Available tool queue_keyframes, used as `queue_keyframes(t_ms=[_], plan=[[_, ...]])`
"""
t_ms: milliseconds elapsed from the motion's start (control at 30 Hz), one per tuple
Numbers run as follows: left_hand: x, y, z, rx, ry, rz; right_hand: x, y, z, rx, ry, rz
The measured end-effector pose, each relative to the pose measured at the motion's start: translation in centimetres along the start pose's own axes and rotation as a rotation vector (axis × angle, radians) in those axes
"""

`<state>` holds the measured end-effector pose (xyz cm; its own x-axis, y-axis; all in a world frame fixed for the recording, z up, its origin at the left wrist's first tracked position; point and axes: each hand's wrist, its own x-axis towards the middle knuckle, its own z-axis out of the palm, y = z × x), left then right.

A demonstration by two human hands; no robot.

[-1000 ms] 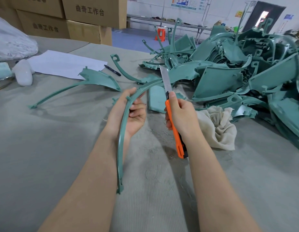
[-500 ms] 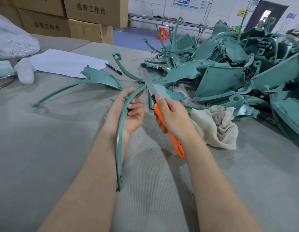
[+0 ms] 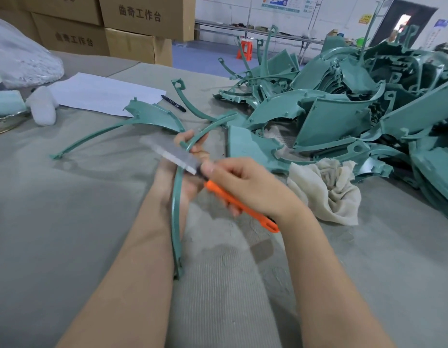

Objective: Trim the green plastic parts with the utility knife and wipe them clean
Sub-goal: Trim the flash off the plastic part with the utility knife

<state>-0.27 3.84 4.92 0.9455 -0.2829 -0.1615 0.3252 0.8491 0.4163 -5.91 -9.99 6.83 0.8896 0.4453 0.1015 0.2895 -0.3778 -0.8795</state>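
Green plastic, in the form of a long curved strip (image 3: pixel 176 222), is being gripped by the left hand (image 3: pixel 165 182) over the near middle of the grey tabletop (image 3: pixel 67 222). An orange utility knife (image 3: pixel 213 187) is being clutched by the right hand (image 3: pixel 245 187) – its blurred blade is being laid across the strip beside the left fingers. Just right, a crumpled cloth (image 3: pixel 323 187) is being left beside the pile of green parts (image 3: pixel 343 116), heaped toward the far right corner.
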Motion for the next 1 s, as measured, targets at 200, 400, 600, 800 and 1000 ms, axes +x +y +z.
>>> queue_keyframes(t_ms=[200, 400, 600, 800, 1000], plan=[[-0.6, -1.1, 1.1, -0.008, -0.044, -0.052, 0.5, 1.7, -2.0, 0.008, 0.522, 0.145], [-0.6, -1.4, 1.2, 0.031, -0.049, -0.063, 0.4, 2.1, -1.9, 0.077, 0.474, 0.178], [-0.4, -1.5, 0.8, -0.038, 0.044, 0.013, 0.6, 1.3, -0.1, 0.042, 0.285, 0.121], [-0.4, -0.8, 0.9, 0.145, 0.048, 0.007, 0.2, 0.6, 0.3, -0.016, -0.049, 0.038], [-0.3, -1.6, 0.7, 0.119, 0.099, 0.139, 0.5, 0.8, -1.3, 0.268, 0.438, 0.036]])
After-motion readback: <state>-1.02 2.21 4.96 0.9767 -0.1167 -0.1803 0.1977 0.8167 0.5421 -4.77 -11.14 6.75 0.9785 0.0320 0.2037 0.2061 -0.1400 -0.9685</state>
